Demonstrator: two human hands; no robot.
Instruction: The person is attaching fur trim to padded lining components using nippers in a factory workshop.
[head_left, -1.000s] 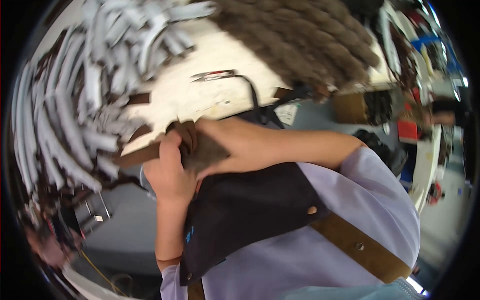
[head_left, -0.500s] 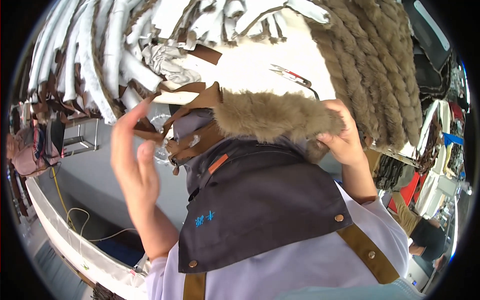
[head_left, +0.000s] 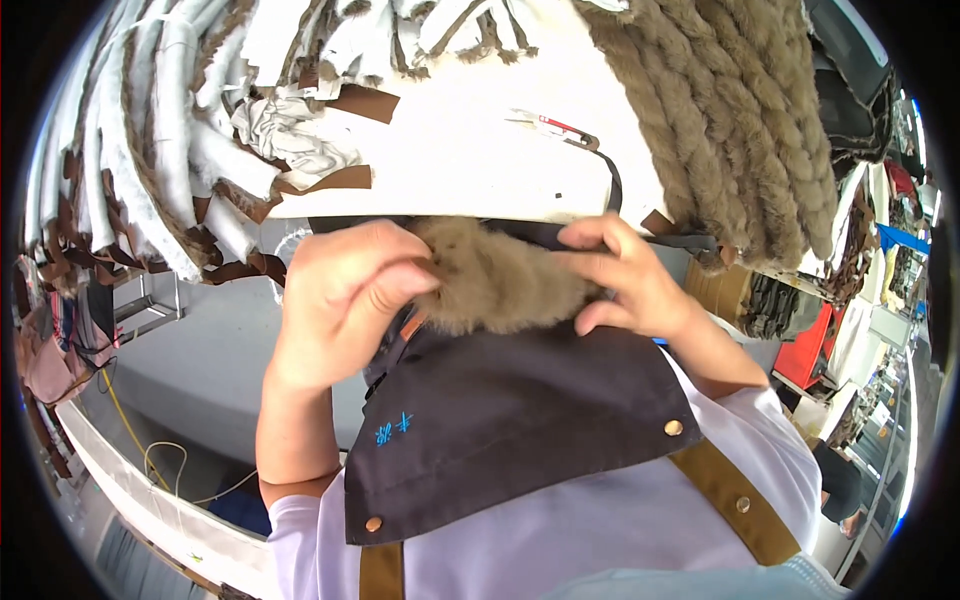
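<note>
a short, fluffy tan-brown fur piece (head_left: 510, 285) is held between the person's two bare hands, in front of the body and just this side of the near edge of the white tabletop (head_left: 460, 150). its long axis runs from left to right, roughly along that edge, the right end looking slightly lower in the view. so the fur lies to the right of the left hand (head_left: 355, 295) and to the left of the right hand (head_left: 630, 280), with one hand at each end and neither clearly nearer to its middle.

the left hand is clamped on the left end, thumb and fingers drawn together on the fur. the right hand is spread, its thumb well apart from the fingers, around the right end; the fingertips reach the fur's upper side, and how firmly they press cannot be told. below the fur is a dark grey cloth apron (head_left: 530, 400).

on the tabletop, beyond the fur, lies a pair of small metal snips with a red part (head_left: 555, 127). to the right are long, twisted brown fur strips (head_left: 700, 120), side by side; to the left, white-backed strips with brown edges (head_left: 172, 120), near a crumpled pale grey cloth (head_left: 290, 135).
</note>
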